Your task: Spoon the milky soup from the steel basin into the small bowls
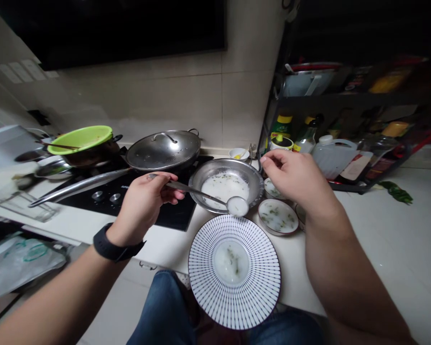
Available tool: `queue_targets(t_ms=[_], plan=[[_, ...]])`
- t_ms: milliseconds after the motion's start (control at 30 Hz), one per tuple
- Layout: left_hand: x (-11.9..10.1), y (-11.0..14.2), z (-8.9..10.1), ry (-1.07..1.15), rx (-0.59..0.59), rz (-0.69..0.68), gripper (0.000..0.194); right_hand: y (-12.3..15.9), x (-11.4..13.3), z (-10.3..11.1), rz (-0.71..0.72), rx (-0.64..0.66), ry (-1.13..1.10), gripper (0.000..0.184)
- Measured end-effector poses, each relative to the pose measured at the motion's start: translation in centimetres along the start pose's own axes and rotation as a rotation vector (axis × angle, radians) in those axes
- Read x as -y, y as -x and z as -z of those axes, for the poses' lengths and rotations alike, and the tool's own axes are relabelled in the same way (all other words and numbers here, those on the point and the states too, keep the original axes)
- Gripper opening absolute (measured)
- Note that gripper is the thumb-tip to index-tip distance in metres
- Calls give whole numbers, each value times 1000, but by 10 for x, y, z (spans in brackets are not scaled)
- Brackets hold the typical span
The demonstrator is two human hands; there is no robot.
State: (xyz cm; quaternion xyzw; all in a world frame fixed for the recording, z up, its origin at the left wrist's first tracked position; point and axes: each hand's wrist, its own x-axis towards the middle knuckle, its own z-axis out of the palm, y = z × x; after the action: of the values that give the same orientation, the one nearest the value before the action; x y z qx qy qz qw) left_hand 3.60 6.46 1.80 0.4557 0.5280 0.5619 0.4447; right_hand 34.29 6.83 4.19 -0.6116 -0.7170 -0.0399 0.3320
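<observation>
My left hand [148, 199] is closed around the handle of a metal ladle [187, 188]. White, milky liquid fills the ladle's bowl, held over the near rim of a steel basin [251, 175]. Inside the basin is white soup with green bits [225, 186]. Just below the ladle sits a wide patterned plate [208, 282] with some of the same soup in its middle. My right hand [290, 175] hovers above the small bowls right of the basin, fingertips pinched together. Whatever it may hold is too small or hidden. One bowl [278, 216] there contains white soup with greens.
A lidded wok [164, 149] with a long handle stands on the black stove [104, 194]. Left of it, a lime-green basin [82, 139] rests on a dark pot. A small white dish [239, 154] lies behind the basin. Bottles and a plastic jug [332, 155] fill the right-hand rack.
</observation>
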Motion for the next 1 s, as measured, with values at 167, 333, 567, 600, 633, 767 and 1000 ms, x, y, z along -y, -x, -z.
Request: queue_targets(t_ms=[167, 333, 567, 600, 633, 767, 1000], plan=[[10, 21, 21, -13, 31, 9, 22, 0, 2, 0, -2, 7, -2, 28], [25, 40, 32, -53, 73, 4, 29, 1, 2, 0, -2, 8, -8, 27], [35, 50, 42, -108, 251, -79, 36, 1, 2, -1, 7, -2, 7, 28], [34, 50, 44, -128, 301, -102, 34, 1, 2, -1, 5, 0, 9, 28], [33, 49, 46, -160, 359, -128, 33, 1, 2, -1, 3, 2, 11, 28], [21, 43, 51, -325, 596, -189, 23, 1, 2, -1, 12, 7, 13, 29], [12, 33, 43, -325, 615, -229, 18, 0, 1, -2, 2, 7, 17, 28]])
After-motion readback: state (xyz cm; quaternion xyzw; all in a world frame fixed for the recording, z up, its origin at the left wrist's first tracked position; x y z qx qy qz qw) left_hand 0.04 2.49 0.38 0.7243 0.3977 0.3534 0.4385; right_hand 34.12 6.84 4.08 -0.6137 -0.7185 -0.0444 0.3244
